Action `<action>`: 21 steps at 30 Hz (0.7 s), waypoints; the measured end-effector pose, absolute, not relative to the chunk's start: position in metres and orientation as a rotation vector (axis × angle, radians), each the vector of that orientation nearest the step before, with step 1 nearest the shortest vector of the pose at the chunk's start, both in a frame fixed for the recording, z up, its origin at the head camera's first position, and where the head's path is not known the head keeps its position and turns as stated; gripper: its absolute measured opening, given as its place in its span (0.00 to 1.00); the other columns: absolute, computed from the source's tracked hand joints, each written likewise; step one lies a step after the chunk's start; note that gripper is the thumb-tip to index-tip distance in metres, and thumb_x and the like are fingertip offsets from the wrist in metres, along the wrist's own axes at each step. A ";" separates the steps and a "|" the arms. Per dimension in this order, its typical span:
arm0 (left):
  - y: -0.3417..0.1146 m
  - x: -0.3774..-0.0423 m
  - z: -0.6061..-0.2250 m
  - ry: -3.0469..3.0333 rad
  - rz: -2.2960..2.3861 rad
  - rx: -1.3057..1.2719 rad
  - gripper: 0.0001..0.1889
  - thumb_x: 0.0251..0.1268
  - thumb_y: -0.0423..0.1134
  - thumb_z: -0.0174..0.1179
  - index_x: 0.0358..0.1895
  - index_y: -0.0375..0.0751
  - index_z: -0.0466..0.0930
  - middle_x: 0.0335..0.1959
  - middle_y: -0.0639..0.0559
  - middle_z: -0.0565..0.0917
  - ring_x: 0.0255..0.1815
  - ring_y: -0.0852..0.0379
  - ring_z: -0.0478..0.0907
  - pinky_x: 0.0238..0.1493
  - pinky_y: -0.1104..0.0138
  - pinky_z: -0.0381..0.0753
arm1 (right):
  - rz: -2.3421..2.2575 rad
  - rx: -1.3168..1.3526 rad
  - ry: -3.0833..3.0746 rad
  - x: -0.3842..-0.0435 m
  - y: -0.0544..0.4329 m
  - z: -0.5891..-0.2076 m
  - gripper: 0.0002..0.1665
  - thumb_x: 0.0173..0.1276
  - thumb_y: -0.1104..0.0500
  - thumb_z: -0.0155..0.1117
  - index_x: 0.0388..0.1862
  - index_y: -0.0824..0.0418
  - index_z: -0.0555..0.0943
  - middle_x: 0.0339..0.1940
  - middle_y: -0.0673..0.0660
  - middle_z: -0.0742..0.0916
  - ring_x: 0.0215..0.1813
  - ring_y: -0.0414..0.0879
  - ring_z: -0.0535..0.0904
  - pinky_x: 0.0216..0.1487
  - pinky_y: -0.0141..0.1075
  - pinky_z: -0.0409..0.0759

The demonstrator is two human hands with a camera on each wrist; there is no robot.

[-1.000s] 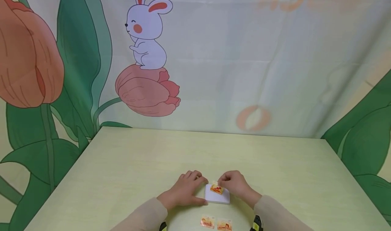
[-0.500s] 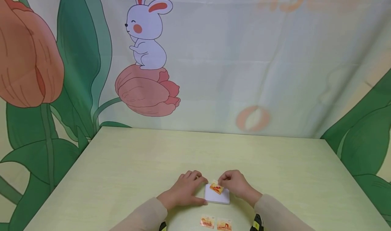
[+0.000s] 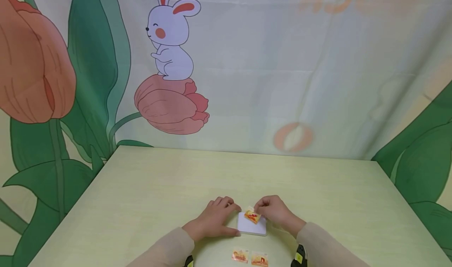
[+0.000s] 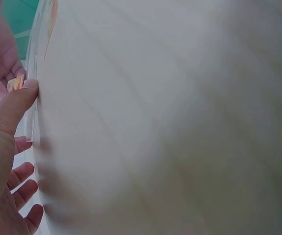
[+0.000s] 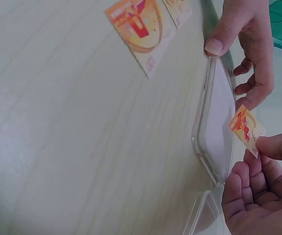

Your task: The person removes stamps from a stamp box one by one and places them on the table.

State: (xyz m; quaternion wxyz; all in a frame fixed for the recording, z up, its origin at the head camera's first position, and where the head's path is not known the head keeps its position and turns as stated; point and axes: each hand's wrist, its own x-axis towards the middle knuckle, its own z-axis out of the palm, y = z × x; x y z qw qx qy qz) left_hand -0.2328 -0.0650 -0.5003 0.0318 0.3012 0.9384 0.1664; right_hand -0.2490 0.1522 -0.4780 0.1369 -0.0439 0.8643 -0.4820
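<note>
A postage stamp (image 3: 252, 216) with an orange and yellow print is pinched at one corner between the thumb and fingers of my right hand (image 3: 277, 211). In the right wrist view, the stamp (image 5: 244, 126) stands tilted beside a white pad (image 5: 217, 129) in a shallow clear plastic case (image 5: 197, 139). From above, it overlaps the pad's far part; whether it touches cannot be told. My left hand (image 3: 215, 218) holds the case at its left side, thumb (image 4: 23, 100) on the near corner and index finger at the far corner. The other left fingers are loosely bent by the table.
Two similar stamps, one on the left (image 3: 240, 255) and one on the right (image 3: 259, 259), lie on the pale table (image 3: 159, 180) near me. A clear plastic lid (image 5: 204, 215) lies right of the case. A printed cloth (image 3: 247, 63) hangs behind the table.
My right hand has shifted slightly right and away from me, and the stamp has moved with it. The left hand keeps its place on the case.
</note>
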 end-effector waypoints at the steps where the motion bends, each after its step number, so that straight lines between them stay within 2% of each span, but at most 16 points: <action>1: -0.065 -0.233 -0.501 2.892 0.507 0.929 0.31 0.53 0.63 0.64 0.58 0.54 0.72 0.54 0.53 0.69 0.55 0.53 0.65 0.53 0.56 0.66 | -1.392 -0.125 2.503 -0.249 0.153 -0.478 0.04 0.62 0.68 0.61 0.31 0.67 0.83 0.29 0.54 0.83 0.30 0.43 0.73 0.31 0.33 0.72; 10: -0.064 -0.235 -0.501 2.899 0.517 0.937 0.31 0.52 0.63 0.64 0.58 0.53 0.72 0.53 0.52 0.70 0.54 0.53 0.65 0.52 0.56 0.66 | -1.404 -0.141 2.484 -0.248 0.160 -0.474 0.05 0.62 0.67 0.61 0.32 0.67 0.83 0.29 0.53 0.84 0.32 0.42 0.74 0.33 0.33 0.76; 21: -0.063 -0.233 -0.500 2.903 0.511 0.932 0.31 0.52 0.63 0.64 0.58 0.53 0.72 0.53 0.52 0.70 0.54 0.52 0.66 0.53 0.56 0.67 | -1.427 -0.165 2.427 -0.240 0.171 -0.467 0.06 0.63 0.67 0.60 0.34 0.69 0.82 0.29 0.53 0.83 0.29 0.43 0.74 0.34 0.35 0.75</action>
